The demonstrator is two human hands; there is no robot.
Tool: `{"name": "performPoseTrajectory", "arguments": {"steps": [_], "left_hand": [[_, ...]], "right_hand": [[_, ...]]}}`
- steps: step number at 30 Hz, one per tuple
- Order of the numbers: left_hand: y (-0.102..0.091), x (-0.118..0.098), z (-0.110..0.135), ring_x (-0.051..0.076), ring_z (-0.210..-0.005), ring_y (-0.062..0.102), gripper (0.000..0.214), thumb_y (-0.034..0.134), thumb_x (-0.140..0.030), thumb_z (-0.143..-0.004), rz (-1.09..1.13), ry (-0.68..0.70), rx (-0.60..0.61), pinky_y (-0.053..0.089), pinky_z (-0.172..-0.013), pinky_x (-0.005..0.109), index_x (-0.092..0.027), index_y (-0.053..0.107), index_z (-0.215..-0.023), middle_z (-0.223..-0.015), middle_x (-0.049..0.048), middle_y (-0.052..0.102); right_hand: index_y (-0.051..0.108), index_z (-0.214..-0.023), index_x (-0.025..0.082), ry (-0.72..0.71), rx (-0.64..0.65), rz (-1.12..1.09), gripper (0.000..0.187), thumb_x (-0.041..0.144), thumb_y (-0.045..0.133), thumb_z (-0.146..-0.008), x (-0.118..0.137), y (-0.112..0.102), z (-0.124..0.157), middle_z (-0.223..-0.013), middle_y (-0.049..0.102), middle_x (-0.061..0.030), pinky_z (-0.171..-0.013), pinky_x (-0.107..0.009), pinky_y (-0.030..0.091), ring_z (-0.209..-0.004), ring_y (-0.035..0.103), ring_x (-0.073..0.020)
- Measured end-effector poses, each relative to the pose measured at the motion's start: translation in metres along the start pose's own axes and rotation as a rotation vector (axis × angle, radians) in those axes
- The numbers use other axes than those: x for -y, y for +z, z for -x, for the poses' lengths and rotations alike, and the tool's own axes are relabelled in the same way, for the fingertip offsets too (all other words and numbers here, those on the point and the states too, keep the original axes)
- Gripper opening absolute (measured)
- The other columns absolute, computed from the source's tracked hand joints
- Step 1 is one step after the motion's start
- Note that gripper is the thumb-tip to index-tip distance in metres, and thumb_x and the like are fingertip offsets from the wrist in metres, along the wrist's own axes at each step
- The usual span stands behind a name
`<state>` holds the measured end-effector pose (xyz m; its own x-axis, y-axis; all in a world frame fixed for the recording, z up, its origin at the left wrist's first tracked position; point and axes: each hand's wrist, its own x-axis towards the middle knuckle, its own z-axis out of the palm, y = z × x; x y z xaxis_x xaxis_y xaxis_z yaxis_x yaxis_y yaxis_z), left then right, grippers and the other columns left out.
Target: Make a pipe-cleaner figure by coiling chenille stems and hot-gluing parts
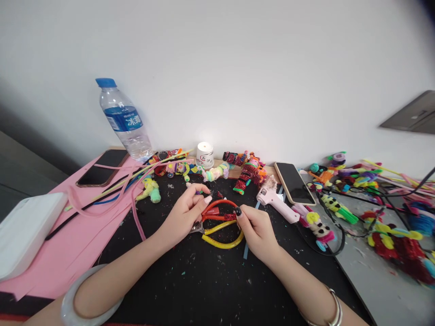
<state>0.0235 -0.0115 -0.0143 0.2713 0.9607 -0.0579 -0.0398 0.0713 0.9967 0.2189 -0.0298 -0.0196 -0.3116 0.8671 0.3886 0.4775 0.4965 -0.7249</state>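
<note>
My left hand (pixel 186 213) rests on the black mat (pixel 190 280), fingers curled around a small purple and green piece at its fingertips, next to red-handled scissors (pixel 217 210). My right hand (pixel 256 231) pinches a short red glittery pipe-cleaner piece (pixel 230 217) between thumb and forefinger, just over the scissors. A second pair of scissors with yellow handles (pixel 222 239) lies beneath, between both hands.
A pink glue gun (pixel 277 203) and a phone (pixel 294 183) lie to the right. At the back stand a water bottle (pixel 124 122), a small white cup (pixel 205 155) and colourful pipe-cleaner figures (pixel 248 172). Left are pink paper (pixel 50 253), another phone (pixel 102 167), a white box (pixel 23 231).
</note>
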Motion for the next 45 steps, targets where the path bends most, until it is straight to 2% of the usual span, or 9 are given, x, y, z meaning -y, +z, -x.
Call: {"name": "performPoseTrajectory", "arguments": {"steps": [3, 5, 6, 9, 12, 16, 29, 39, 45], "left_hand": [[0.002, -0.001, 0.003, 0.007, -0.053, 0.046, 0.023, 0.052, -0.035, -0.087, -0.072, 0.039, 0.036, 0.037, -0.048, 0.018, -0.023, 0.050, -0.107, -0.075, -0.0036, 0.052], [0.003, -0.004, 0.005, 0.010, -0.063, 0.052, 0.027, 0.052, -0.035, -0.087, -0.142, 0.058, 0.051, 0.041, -0.054, 0.021, -0.023, 0.052, -0.111, -0.093, 0.0017, 0.057], [0.003, -0.005, 0.006, 0.011, -0.066, 0.053, 0.027, 0.051, -0.035, -0.088, -0.180, 0.070, 0.061, 0.042, -0.056, 0.022, -0.023, 0.053, -0.111, -0.095, 0.0030, 0.057], [0.004, -0.008, 0.010, 0.014, -0.069, 0.053, 0.025, 0.043, -0.037, -0.091, -0.319, 0.149, 0.114, 0.041, -0.060, 0.024, -0.020, 0.057, -0.105, -0.086, 0.0029, 0.056], [0.006, -0.009, 0.012, 0.014, -0.067, 0.050, 0.025, 0.039, -0.034, -0.093, -0.454, 0.241, 0.202, 0.039, -0.063, 0.025, -0.018, 0.058, -0.089, -0.076, 0.0013, 0.053], [0.009, -0.009, 0.014, 0.014, -0.068, 0.047, 0.027, 0.036, -0.029, -0.094, -0.523, 0.277, 0.264, 0.036, -0.065, 0.025, -0.018, 0.051, -0.074, -0.072, 0.0002, 0.051], [0.008, -0.003, 0.013, 0.014, -0.068, 0.045, 0.023, 0.036, -0.028, -0.094, -0.637, 0.279, 0.193, 0.035, -0.064, 0.026, -0.019, 0.048, -0.077, -0.074, -0.0003, 0.049], [0.007, -0.003, 0.013, 0.015, -0.071, 0.051, 0.018, 0.040, -0.022, -0.093, -0.725, 0.425, 0.127, 0.038, -0.066, 0.026, -0.019, 0.055, -0.082, -0.077, 0.0023, 0.055], [0.012, 0.001, 0.017, 0.016, -0.070, 0.052, 0.018, 0.042, -0.017, -0.090, -0.770, 0.484, 0.078, 0.039, -0.066, 0.027, -0.017, 0.058, -0.082, -0.077, 0.0046, 0.057]], "right_hand": [[0.035, -0.060, 0.019, -0.002, 0.009, -0.021, 0.034, 0.023, 0.035, -0.094, 0.000, 0.000, 0.000, -0.056, 0.035, 0.0039, -0.049, -0.024, 0.027, -0.051, 0.035, -0.0096], [0.037, -0.062, 0.019, -0.006, 0.018, -0.035, 0.032, 0.023, 0.036, -0.094, 0.001, 0.000, 0.000, -0.058, 0.037, 0.0036, -0.050, -0.024, 0.028, -0.052, 0.038, -0.0099], [0.039, -0.064, 0.019, -0.007, 0.022, -0.038, 0.030, 0.023, 0.036, -0.094, 0.001, 0.000, 0.000, -0.059, 0.038, 0.0034, -0.051, -0.024, 0.029, -0.053, 0.039, -0.0101], [0.041, -0.068, 0.019, -0.004, 0.034, -0.030, 0.026, 0.022, 0.036, -0.094, 0.003, 0.000, 0.002, -0.062, 0.042, 0.0025, -0.053, -0.024, 0.031, -0.056, 0.041, -0.0113], [0.045, -0.074, 0.020, -0.006, 0.060, -0.028, 0.021, 0.022, 0.037, -0.093, 0.004, 0.001, 0.003, -0.066, 0.046, 0.0012, -0.055, -0.024, 0.034, -0.059, 0.044, -0.0126], [0.049, -0.083, 0.020, -0.024, 0.118, -0.034, 0.016, 0.020, 0.037, -0.093, 0.005, 0.002, 0.004, -0.074, 0.053, -0.0012, -0.060, -0.024, 0.037, -0.066, 0.049, -0.0135], [0.049, -0.089, 0.021, 0.020, 0.262, 0.132, 0.012, 0.018, 0.038, -0.093, 0.005, 0.000, 0.000, -0.075, 0.054, 0.0012, -0.059, -0.023, 0.035, -0.064, 0.049, -0.0127], [0.051, -0.081, 0.019, -0.055, 0.183, 0.311, 0.018, 0.016, 0.036, -0.091, 0.009, 0.003, 0.002, -0.069, 0.056, -0.0013, -0.056, -0.024, 0.035, -0.059, 0.049, -0.0139], [0.047, -0.072, 0.019, -0.049, 0.107, 0.393, 0.020, 0.016, 0.038, -0.090, 0.017, 0.008, 0.008, -0.066, 0.054, -0.0021, -0.056, -0.025, 0.032, -0.059, 0.049, -0.0146]]}}
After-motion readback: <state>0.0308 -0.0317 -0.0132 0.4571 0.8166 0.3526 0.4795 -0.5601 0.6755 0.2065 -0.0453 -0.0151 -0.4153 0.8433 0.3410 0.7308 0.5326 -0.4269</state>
